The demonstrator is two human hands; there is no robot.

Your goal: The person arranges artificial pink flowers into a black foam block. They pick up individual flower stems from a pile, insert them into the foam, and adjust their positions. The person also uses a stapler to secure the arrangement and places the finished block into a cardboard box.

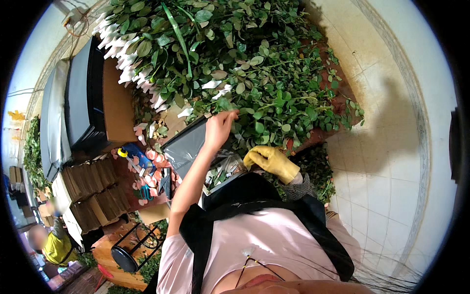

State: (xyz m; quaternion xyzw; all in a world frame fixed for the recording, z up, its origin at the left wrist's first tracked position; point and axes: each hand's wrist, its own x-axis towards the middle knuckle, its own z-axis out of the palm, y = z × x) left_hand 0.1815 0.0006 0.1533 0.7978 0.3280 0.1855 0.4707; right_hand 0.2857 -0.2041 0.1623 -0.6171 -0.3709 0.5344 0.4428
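Observation:
A big heap of leafy green flower stems (274,63) covers the table in front of me, with white-sleeved flower heads (129,66) lined up along its left side. My bare left hand (221,128) reaches to the near edge of the heap. Its fingers are closed, and blur hides what lies in them. My right hand, in a yellow glove (274,161), is close to my body with its fingers curled together; whatever is in them cannot be made out. Between and below the hands sits a dark tray (183,147) with clear plastic and leaf scraps in it.
Left of the tray lie pink petals (155,159), teal-handled scissors (145,192) and a blue item with a yellow-tipped bottle (123,153). Stacked cardboard (90,183) and black sheets (83,95) stand further left. A black stool (125,257) and a person in yellow (58,245) are lower left.

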